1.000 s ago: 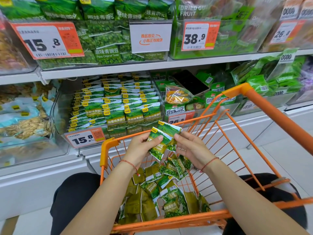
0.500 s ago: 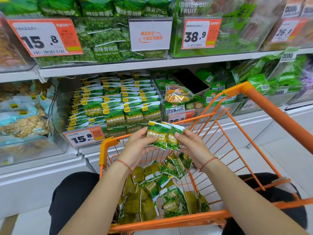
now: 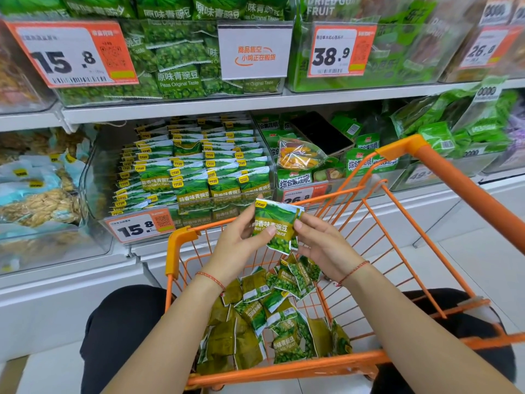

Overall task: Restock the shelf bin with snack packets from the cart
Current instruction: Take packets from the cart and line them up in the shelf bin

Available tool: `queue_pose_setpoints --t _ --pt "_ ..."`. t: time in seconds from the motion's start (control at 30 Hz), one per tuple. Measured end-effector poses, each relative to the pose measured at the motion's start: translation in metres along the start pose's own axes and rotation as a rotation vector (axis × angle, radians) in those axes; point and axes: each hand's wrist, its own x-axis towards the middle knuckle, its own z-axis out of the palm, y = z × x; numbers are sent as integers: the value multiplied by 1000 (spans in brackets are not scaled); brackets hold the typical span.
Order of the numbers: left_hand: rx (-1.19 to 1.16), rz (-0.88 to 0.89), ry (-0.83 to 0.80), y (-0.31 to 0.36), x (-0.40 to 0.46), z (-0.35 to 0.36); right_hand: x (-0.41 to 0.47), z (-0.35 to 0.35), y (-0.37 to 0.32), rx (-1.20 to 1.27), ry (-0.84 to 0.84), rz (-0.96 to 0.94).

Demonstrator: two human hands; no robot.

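Glossy green foil packets (image 3: 277,227), flat and rectangular, are pinched between left hand (image 3: 241,243) and right hand (image 3: 318,243) over the orange wire cart's far rim (image 3: 335,191).

The orange wire cart (image 3: 443,177) holds a loose heap of green pea packets (image 3: 272,317) on its bottom. Behind it, the lower white shelf (image 3: 71,274) carries a clear bin (image 3: 93,177) packed with upright rows of garlic pea packets (image 3: 199,172).

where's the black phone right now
In the head view, the black phone lies upper right of centre in the mixed-snack bin, behind the orange-filled clear packet.
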Motion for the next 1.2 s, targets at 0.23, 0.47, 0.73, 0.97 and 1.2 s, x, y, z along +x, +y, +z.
queue_pose_setpoints --t 0.23,0.47,0.73,0.97,1.2 --pt "40 -30 -25 -6 2 1 2 1 6 -41 40 20" --pt "118 -108 -4 -8 2 0 -1 12 8 -379 54 -119" --pt "121 -159 -25 23 2 -30 7 25 -12 -387 -2 -193" --pt "173 -139 149 36 -16 -96 37 81 -33 -628 -168 -207" --pt "170 -116 508 40 -2 -178 77 79 -55 -949 137 -424"
